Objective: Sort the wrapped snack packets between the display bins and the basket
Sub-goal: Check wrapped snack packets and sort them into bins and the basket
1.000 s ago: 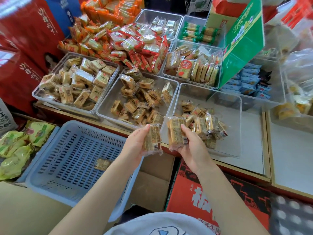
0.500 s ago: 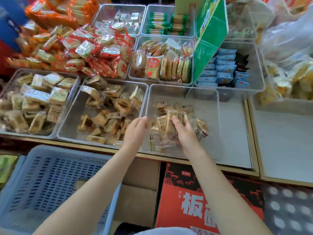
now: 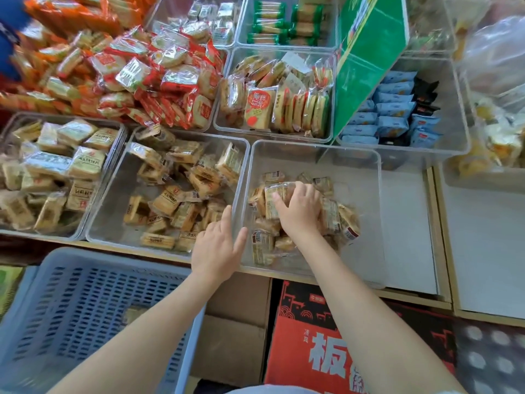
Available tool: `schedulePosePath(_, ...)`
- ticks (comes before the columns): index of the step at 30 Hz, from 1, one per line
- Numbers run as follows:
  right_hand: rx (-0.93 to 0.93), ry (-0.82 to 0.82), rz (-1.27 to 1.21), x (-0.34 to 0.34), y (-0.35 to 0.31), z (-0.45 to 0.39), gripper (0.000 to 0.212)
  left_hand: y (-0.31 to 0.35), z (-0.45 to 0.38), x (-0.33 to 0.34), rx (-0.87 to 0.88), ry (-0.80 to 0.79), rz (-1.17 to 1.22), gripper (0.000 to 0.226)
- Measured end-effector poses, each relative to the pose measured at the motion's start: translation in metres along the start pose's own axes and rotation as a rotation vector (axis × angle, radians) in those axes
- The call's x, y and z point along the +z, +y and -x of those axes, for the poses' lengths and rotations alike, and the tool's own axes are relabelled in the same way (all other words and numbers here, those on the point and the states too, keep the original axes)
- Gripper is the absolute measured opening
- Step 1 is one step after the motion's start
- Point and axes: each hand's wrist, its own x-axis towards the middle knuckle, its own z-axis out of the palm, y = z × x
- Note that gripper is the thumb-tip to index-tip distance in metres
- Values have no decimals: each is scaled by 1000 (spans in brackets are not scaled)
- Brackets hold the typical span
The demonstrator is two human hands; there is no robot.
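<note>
— Where are the packets (image 3: pixel 301 214) you're sorting?

— In the clear bin (image 3: pixel 369 211) in front of me, heaped toward its left side. My right hand (image 3: pixel 299 213) lies on top of the heap, fingers bent down over one or two packets. I'd say I'm gripping them, though the fingertips are hidden among the wrappers

— And the left hand (image 3: pixel 217 248)?

— Empty, fingers straight and spread, at the near corner where this bin meets the middle bin (image 3: pixel 113 211). I can't tell if it touches the rim. I judge it's there to steady the wall, since that thin plastic would slide easily

— What do the packets feel like to handle?

— Small flat tan blocks in glossy clear film with crimped ends and barcode labels. The film looks slippery and crackly, so I'd pinch across the block, not the loose ends

— Why a heap on one side?

— Probably because that's nearest my reach. The rest of the bin floor is bare

— And the basket (image 3: pixel 85 314)?

— Blue-grey plastic with slotted holes, rigid, below the shelf at my left. One packet (image 3: pixel 136 314) seems to lie in it, blurred. The middle bin holds similar tan packets, looser, and the left bin (image 3: pixel 119 137) holds squarer pale ones

— Anything risky?

— The look-alike wrappers. I'd check labels before dropping anything
</note>
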Motion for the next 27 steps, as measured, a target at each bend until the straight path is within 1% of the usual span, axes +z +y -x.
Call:
schedulePosePath(2,-133,73,-53,5,-1,6,61,1,0,-1,-1,0,-1,80)
schedulePosePath(3,-196,63,-38,8,-1,8,62,2,0,-1,3,4,-6,85)
schedulePosePath(5,-276,-34,62,14,1,8,61,1,-1,-1,6,5,-21,91)
schedulePosePath(7,-266,-134,160,18,6,7,61,0,-2,3,6,11,-30,81)
schedulePosePath(9,-220,-167,229,19,8,2,65,1,-2,4,-4,6,-25,73)
schedulePosePath(11,-180,-180,267,18,5,-3,68,1,-2,3,-5,-1,-9,75)
schedulePosePath(14,-133,-199,256,15,-1,-5,66,0,-1,4,10,5,-24,88)
schedulePosePath(15,-128,-199,241,12,-4,-2,66,-1,-1,4,6,-4,-28,87)
schedulePosePath(17,-160,-152,218,8,-11,6,68,-3,-3,4,7,-45,56,74)
schedulePosePath(19,-223,-49,152,6,-28,14,69,-13,-6,-2,9,-57,319,66)
schedulePosePath(20,-244,-3,89,5,-41,17,69,-24,-7,-7,11,-8,432,66)
schedulePosePath(21,-260,19,20,6,-57,17,67,-36,-9,-13,8,79,475,66)
schedulePosePath(23,-293,-14,-107,15,-89,15,59,-72,-17,-19,-35,276,379,61)
schedulePosePath(25,-325,-66,-163,29,-121,11,46,-108,-25,-29,-120,346,291,58)
schedulePosePath(27,-315,-148,-157,47,-150,6,40,-140,-35,-42,-171,361,220,63)
